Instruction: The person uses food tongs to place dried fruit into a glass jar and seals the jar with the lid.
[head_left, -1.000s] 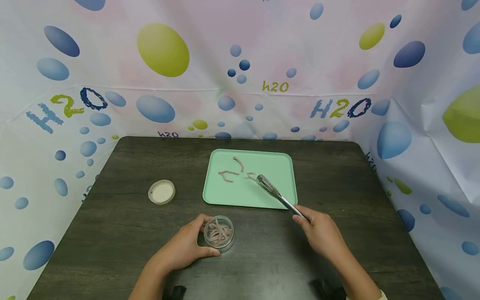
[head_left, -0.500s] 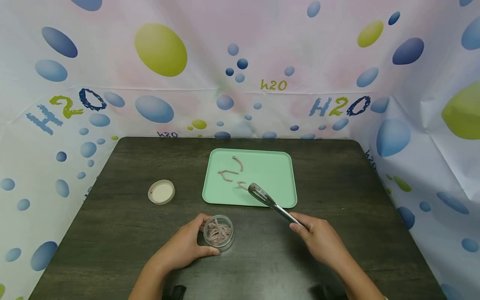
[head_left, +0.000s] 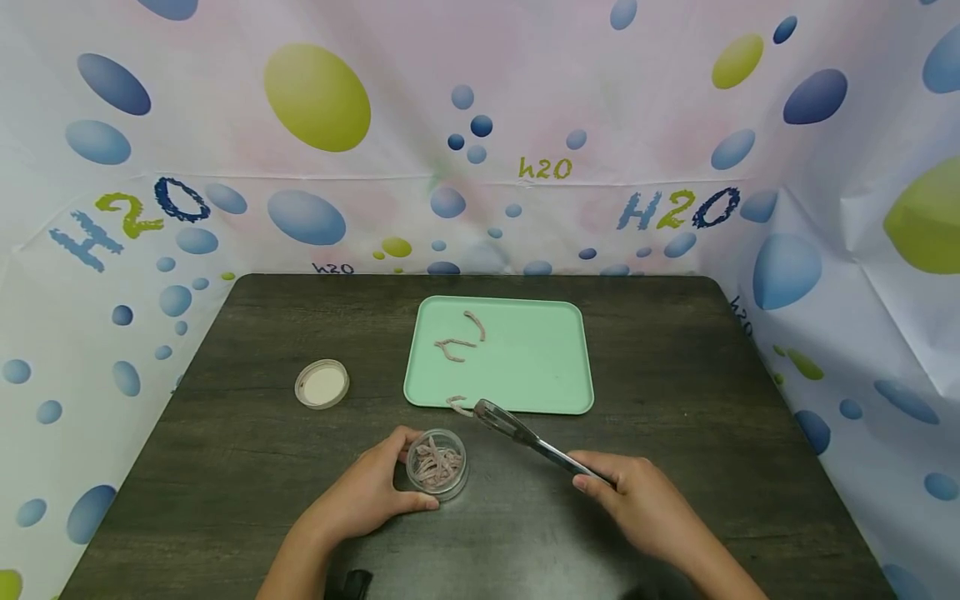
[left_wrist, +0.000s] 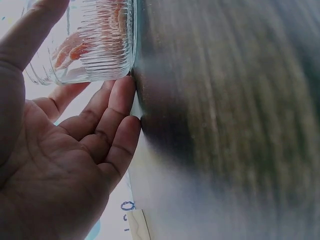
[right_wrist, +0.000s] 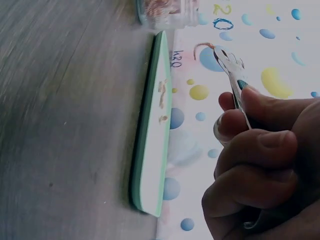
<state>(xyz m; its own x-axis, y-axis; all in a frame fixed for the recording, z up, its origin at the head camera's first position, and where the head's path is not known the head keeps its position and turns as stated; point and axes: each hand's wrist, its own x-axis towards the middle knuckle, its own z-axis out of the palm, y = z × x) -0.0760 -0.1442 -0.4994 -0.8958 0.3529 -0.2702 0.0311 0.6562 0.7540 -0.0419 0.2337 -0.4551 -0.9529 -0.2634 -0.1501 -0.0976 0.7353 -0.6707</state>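
Observation:
My left hand holds a clear glass jar on the table, thumb on its near side and fingers behind it. Inside the jar lie several thin pinkish-brown strips. My right hand grips metal tongs, which point left. From the tongs' tips hangs one curved pinkish strip, overlapping the front left edge of the mint-green tray in the head view. The right wrist view shows this strip raised above the tray's level. More strips lie on the tray's left half.
A round lid, pale inside, lies on the dark wooden table left of the tray. A dark object sits at the near edge by the left forearm. A bubble-printed sheet hangs behind the table.
My right hand has brought the tongs and the pinched strip from the middle of the tray leftward and nearer, up to the jar. The left hand and jar have stayed in place.

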